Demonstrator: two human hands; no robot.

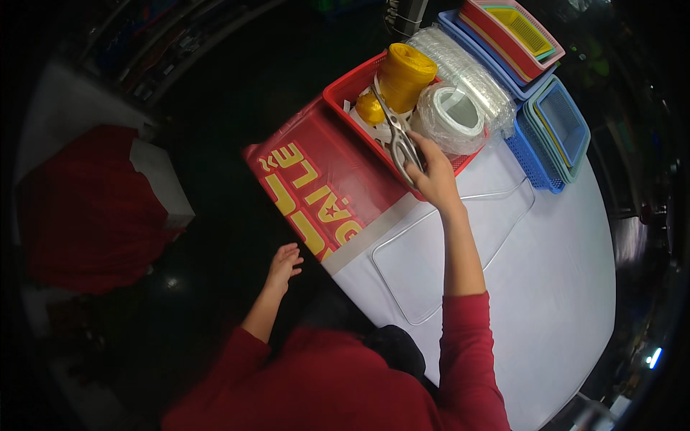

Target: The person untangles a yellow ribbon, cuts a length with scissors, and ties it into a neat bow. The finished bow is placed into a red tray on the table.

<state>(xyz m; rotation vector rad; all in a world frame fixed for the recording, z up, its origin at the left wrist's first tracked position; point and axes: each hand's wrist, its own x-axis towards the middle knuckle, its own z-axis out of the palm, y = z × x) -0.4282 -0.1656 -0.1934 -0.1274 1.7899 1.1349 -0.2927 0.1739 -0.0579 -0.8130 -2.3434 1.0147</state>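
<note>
My right hand [435, 174] is closed around the handles of a pair of metal scissors [399, 135], whose blades point up and away over a red plastic basket [332, 92]. In this basket stand a spool of yellow plastic twine [407, 74] and a white roll in clear plastic [460, 115]. A smaller yellow bundle [370, 110] sits near the blades. My left hand [283, 268] hangs off the table's edge, fingers loosely apart and holding nothing. Nearest to it lies a red plastic sheet [359, 187] with yellow lettering, partly under the basket.
A thin wire frame [375, 269] lies on the white tabletop [532, 287]. Behind the basket is a roll of bubble wrap [456, 66]. Stacked plastic baskets [535, 169] stand at the far right, with more nested trays [483, 32] beyond. A red-covered pile [86, 208] is off to the left.
</note>
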